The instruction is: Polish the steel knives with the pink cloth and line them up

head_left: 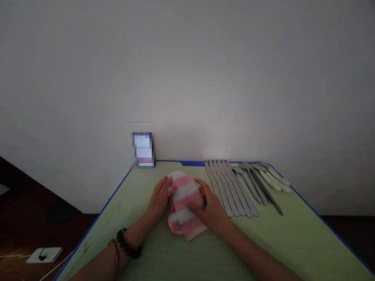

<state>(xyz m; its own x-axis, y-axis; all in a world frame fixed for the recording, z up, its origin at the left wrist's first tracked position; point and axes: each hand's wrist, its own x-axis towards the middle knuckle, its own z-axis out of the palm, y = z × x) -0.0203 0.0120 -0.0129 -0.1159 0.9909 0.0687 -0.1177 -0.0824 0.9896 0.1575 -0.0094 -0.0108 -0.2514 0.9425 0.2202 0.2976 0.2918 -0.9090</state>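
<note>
A pink and white striped cloth [185, 195] is held up between my two hands over the table. My left hand [159, 198] grips its left edge, the fingers partly hidden behind the fabric. On the other side, my right hand [211, 208] has its thumb across the front of the cloth and its fingers curled at the right edge. Whether anything is wrapped inside the cloth cannot be seen. Just right of my right hand lies a row of several metal knives [234, 191], side by side with handles toward me.
Farther right lie several spoons and forks [254, 183], and white-handled cutlery [275, 179] near the table's right edge. A phone [144, 150] with a lit screen leans on the wall at the back left. The green table [123, 210] has a blue rim. A power strip [44, 255] sits on the floor.
</note>
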